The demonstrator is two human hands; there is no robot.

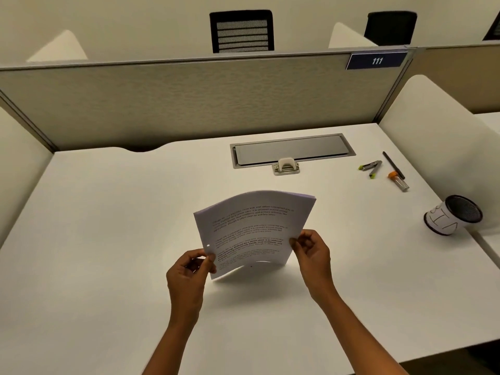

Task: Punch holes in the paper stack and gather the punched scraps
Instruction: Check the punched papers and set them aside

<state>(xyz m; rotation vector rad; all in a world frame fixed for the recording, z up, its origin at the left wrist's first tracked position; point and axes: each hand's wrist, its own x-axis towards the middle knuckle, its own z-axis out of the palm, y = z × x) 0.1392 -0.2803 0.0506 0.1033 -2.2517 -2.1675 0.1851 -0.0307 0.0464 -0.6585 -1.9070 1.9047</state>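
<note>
- The paper stack stood upright on its lower edge on the tabletop, bowed toward the viewer, directly in front of the person.
- One punched hole showed near the stack's left margin, just above the left thumb; no second hole could be confirmed.
- The left hand pinched the stack's lower left edge between thumb and fingers.
- The right hand pinched the lower right edge in the same way.
- Handling judgement: the stack appeared light and flexible, and its sheets would likely slip out of alignment unless squared. Both side edges looked like the best places to grip, with the punch margin left free.
- The hole punch sat beyond the stack, well apart from it, at the near edge of the grey cable hatch.
- No punched scraps were discernible on the tabletop.
- To the right lay a green-tipped tool, a dark pen and an orange-capped vial.
- A mesh cup with a paper wrap rested tilted near the right side panel.
</note>
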